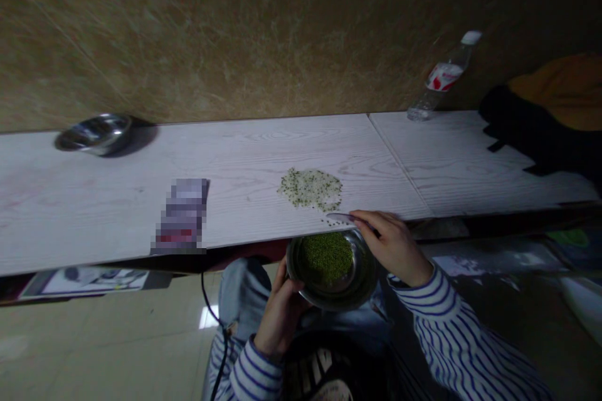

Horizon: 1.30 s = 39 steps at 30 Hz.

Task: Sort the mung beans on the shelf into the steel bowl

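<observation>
My left hand (279, 313) grips the near rim of a steel bowl (364, 285) filled with green beans (326, 258), holding it just below the front edge of the white wooden table (235, 156). My right hand (392, 244) pinches a small flat card-like scraper (341, 217) at the table's edge, right above the bowl. A pile of mixed green and pale grains (311, 188) lies on the table just beyond the scraper. Both arms wear blue-and-white striped sleeves.
A second steel bowl (94, 133) stands at the table's far left. A blurred rectangular item (182, 216) lies near the front edge. A plastic water bottle (442, 77) leans at the back right, next to dark and orange cloth (545, 113). Marbled wall behind.
</observation>
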Each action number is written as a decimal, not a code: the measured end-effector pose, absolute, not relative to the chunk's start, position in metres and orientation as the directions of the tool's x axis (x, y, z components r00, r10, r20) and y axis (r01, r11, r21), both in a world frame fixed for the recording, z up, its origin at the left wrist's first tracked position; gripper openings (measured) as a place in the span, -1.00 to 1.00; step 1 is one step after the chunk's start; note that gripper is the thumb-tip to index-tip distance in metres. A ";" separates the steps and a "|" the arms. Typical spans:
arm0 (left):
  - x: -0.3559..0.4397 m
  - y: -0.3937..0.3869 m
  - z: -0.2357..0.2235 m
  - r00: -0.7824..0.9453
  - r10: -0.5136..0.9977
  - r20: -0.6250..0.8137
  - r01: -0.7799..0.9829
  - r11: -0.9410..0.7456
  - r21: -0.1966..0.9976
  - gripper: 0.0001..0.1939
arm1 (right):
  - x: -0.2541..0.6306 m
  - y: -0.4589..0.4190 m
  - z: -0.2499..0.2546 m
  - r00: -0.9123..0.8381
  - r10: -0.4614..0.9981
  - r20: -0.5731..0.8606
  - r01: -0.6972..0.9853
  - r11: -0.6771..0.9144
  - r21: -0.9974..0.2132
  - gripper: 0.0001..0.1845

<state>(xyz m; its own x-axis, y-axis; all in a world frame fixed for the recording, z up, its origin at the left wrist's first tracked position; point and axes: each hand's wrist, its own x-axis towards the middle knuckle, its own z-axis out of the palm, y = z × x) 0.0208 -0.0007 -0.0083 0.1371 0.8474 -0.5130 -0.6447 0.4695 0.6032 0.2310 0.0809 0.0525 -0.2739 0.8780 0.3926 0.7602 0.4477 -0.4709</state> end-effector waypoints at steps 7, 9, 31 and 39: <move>0.021 0.000 -0.006 0.120 0.841 -0.527 -0.658 0.465 0.592 -0.36 | 0.212 0.066 0.054 -0.320 0.856 0.405 0.728 0.496 -0.474 -0.76; 0.020 -0.001 -0.006 0.117 0.837 -0.535 -0.664 0.466 0.585 -0.35 | 0.212 0.068 0.056 -0.311 0.856 0.414 0.730 0.493 -0.472 -0.76; 0.010 0.000 -0.004 0.076 0.818 -0.570 -0.666 0.467 0.582 -0.30 | 0.219 0.114 0.049 -0.342 0.857 0.385 0.721 0.503 -0.477 -0.76; 0.010 0.002 -0.007 0.059 0.804 -0.592 -0.677 0.468 0.569 -0.31 | 0.213 0.149 0.050 -0.378 0.841 0.387 0.707 0.532 -0.466 -0.72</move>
